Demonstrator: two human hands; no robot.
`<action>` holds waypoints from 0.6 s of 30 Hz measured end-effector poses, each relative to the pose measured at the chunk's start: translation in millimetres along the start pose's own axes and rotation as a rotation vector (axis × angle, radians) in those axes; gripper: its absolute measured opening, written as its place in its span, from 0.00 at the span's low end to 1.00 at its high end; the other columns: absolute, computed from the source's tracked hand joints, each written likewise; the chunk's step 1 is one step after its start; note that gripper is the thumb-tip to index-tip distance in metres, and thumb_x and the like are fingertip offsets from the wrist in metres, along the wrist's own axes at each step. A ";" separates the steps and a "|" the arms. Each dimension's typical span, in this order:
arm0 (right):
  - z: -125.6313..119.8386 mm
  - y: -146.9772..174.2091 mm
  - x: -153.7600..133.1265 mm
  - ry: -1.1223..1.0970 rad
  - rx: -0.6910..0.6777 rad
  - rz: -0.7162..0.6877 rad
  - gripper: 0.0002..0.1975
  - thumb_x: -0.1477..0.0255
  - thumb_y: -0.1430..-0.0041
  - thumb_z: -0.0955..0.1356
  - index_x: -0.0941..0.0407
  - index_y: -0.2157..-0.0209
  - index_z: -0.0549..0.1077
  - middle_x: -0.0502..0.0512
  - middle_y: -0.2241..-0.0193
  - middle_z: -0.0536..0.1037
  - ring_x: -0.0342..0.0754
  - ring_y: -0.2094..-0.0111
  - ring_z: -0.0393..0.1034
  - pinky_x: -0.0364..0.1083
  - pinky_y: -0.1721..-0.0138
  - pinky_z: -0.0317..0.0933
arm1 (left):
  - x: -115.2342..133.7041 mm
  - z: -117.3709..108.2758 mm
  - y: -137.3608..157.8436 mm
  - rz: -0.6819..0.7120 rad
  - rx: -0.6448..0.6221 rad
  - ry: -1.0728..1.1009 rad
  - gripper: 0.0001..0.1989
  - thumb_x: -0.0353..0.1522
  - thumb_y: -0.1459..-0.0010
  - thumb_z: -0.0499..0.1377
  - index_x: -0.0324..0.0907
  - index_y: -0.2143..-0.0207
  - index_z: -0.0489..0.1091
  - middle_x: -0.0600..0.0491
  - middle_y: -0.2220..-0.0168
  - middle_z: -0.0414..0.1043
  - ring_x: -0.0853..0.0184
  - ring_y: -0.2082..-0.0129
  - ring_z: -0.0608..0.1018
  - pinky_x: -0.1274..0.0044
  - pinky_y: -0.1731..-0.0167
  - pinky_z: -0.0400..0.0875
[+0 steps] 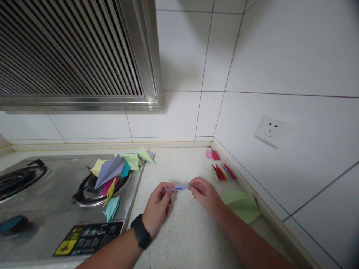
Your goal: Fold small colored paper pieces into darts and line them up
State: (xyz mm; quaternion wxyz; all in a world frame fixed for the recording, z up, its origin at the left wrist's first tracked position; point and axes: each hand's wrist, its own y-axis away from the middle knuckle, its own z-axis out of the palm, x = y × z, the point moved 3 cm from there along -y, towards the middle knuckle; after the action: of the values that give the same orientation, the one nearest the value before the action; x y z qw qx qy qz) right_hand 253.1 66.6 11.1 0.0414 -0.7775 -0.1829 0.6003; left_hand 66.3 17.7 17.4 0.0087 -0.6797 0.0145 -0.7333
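Note:
A small piece of folded lilac paper point(180, 188) is stretched between both hands above the pale countertop. My left hand point(160, 201), with a black watch on its wrist, pinches the paper's left end. At the opposite end, the fingertips of my right hand point(204, 193) are closed on it. The paper is seen nearly edge-on, so its exact folded shape cannot be made out. Just beyond my right hand, several small folded papers point(223, 172) in red, yellow and blue stand by the wall. A green paper sheet point(242, 206) with creases lies partly behind my right forearm.
On the left is a gas stove point(56, 201), with paper planes point(110, 170) heaped over its right burner. More folded papers point(213, 154) sit in the back corner. A range hood point(153, 74) hangs above the stove. The right wall carries a socket point(275, 130).

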 end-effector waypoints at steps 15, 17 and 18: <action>4.7 18.1 -5.1 -0.005 0.098 0.147 0.06 0.67 0.40 0.65 0.54 0.63 0.71 0.53 0.73 0.71 0.46 0.73 0.67 0.42 0.73 0.63 | -11.0 -4.4 -4.7 -0.195 0.124 -0.089 0.21 0.48 0.46 0.58 0.45 0.56 0.69 0.50 0.69 0.69 0.69 0.77 0.68 0.80 0.82 0.63; 4.4 17.7 -4.7 -0.002 0.099 0.159 0.06 0.68 0.39 0.64 0.54 0.63 0.71 0.54 0.72 0.72 0.46 0.72 0.67 0.43 0.71 0.63 | -14.5 -7.3 -4.5 -0.229 0.127 -0.082 0.21 0.48 0.45 0.57 0.45 0.55 0.69 0.50 0.69 0.69 0.69 0.78 0.68 0.80 0.83 0.63; 4.5 17.3 -5.2 0.000 0.096 0.153 0.05 0.69 0.39 0.64 0.54 0.63 0.71 0.55 0.72 0.72 0.46 0.71 0.67 0.43 0.70 0.63 | -16.5 -8.6 -4.0 -0.243 0.123 -0.079 0.21 0.48 0.45 0.57 0.46 0.55 0.69 0.51 0.70 0.69 0.69 0.79 0.67 0.80 0.83 0.63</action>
State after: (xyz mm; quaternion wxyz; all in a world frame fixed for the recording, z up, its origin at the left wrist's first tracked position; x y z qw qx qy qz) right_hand 251.8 48.1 9.7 0.0327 -0.7863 -0.0936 0.6099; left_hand 59.0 22.3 0.4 -0.0382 -0.7031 -0.1132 -0.7010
